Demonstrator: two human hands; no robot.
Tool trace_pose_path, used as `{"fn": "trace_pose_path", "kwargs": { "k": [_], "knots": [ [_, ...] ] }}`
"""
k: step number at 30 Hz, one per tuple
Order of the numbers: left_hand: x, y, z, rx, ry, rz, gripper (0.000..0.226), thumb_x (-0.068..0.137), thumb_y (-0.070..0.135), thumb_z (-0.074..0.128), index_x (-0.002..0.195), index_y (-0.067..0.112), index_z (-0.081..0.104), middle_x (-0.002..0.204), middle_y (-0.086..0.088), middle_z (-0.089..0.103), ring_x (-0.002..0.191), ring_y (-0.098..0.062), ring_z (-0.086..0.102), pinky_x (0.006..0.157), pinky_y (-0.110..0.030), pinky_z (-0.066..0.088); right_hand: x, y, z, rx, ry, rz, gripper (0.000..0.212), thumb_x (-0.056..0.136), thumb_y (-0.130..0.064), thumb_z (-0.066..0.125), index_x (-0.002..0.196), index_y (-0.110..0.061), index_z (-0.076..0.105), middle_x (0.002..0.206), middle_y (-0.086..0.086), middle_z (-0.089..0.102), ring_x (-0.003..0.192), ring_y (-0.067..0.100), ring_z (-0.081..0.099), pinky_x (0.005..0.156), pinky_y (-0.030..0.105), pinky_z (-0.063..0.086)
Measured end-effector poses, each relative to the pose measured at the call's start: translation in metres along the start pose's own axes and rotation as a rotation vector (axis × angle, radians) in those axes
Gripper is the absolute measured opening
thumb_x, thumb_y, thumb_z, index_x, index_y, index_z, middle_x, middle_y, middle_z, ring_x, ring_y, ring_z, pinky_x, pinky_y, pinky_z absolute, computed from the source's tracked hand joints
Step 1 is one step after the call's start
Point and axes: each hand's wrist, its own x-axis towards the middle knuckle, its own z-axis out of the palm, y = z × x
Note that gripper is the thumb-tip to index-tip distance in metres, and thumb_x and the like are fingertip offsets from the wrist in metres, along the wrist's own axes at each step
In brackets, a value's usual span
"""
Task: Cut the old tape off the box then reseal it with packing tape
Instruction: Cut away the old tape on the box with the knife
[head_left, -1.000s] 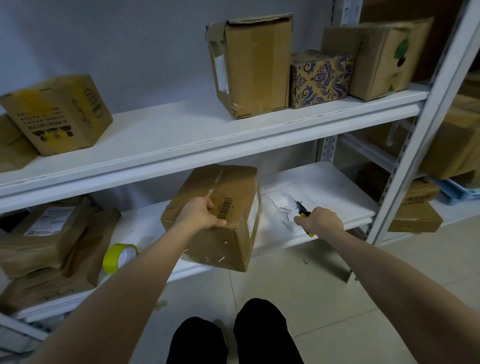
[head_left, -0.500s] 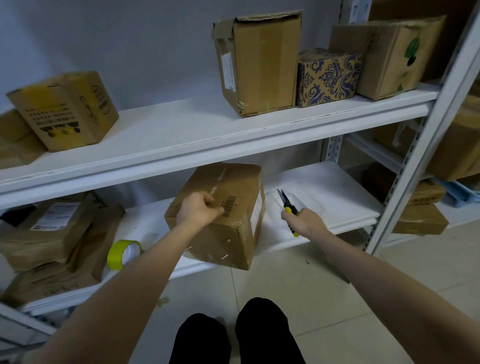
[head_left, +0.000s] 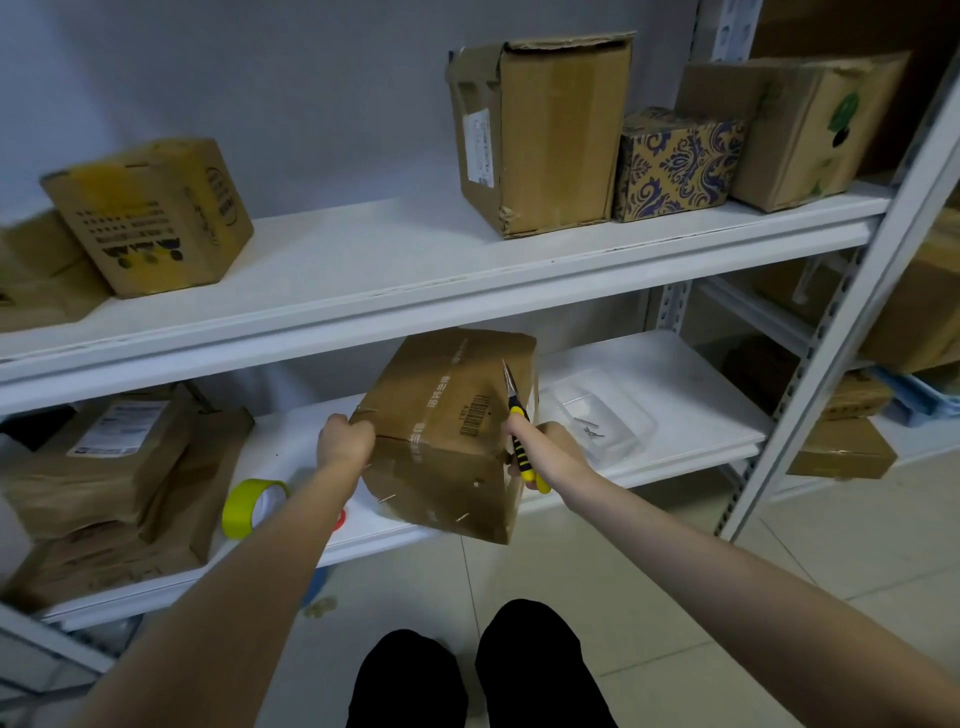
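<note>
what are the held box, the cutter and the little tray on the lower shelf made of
The box: brown cardboard, matte, creased, with a glossier tape strip. The cutter: blades look metal, faintly shiny; yellow-and-black grips, likely plastic or rubber. The tray: probably clear plastic; the shelf shows through it.

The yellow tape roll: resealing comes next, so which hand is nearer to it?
Left. The left hand grips the box at its left edge, just right of the yellow tape roll; the right hand holds the cutter at the box's right side.
</note>
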Motion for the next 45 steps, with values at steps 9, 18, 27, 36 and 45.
{"fn": "trace_pose_path", "kwargs": {
  "k": [9,18,27,36,45],
  "knots": [
    [-0.017,-0.013,-0.014,0.064,0.057,-0.09,0.038,0.092,0.031,0.046,0.116,0.003,0.052,0.112,-0.02,0.062,0.098,-0.039,0.059,0.073,-0.034,0.043,0.008,-0.013,0.009,0.034,0.186,-0.093,0.039,0.086,-0.05,0.051,0.077,-0.012,0.054,0.077,0.003,0.061,0.068,0.014,0.061,0.05,0.024,0.043],
    [-0.044,0.004,-0.003,-0.217,-0.189,-0.084,0.024,0.094,0.027,0.049,0.077,0.01,0.05,0.07,-0.015,0.068,0.064,-0.028,0.068,0.068,-0.032,0.053,-0.007,-0.007,-0.009,-0.54,0.232,-0.237,0.037,0.08,-0.05,0.057,0.072,-0.015,0.049,0.069,0.001,0.057,0.07,0.022,0.058,0.052,0.028,0.035],
    [-0.056,0.018,0.007,0.032,-0.189,0.132,0.01,0.089,0.019,0.059,0.086,0.009,0.061,0.074,-0.005,0.064,0.068,-0.021,0.065,0.055,-0.024,0.044,-0.028,-0.002,-0.025,-1.293,0.244,-0.528,0.064,0.072,-0.063,0.057,0.108,-0.009,0.055,0.105,0.007,0.058,0.101,0.027,0.055,0.075,0.034,0.049],
    [-0.032,0.014,0.005,0.365,-0.179,0.413,0.043,0.088,0.019,0.065,0.129,0.02,0.055,0.136,-0.004,0.052,0.121,-0.024,0.052,0.1,-0.036,0.047,-0.042,-0.013,-0.005,-1.422,0.186,-0.673,0.064,0.074,-0.063,0.057,0.111,-0.011,0.056,0.111,0.006,0.058,0.108,0.025,0.053,0.066,0.032,0.039],
    [-0.026,0.014,-0.002,0.365,-0.302,0.434,0.058,0.081,0.025,0.073,0.135,0.016,0.051,0.138,-0.003,0.048,0.125,-0.023,0.048,0.099,-0.031,0.043,-0.043,-0.025,0.016,-1.394,0.133,-0.621,0.042,0.079,-0.056,0.059,0.076,-0.016,0.046,0.074,0.0,0.048,0.069,0.023,0.049,0.059,0.028,0.039]
  ]
}}
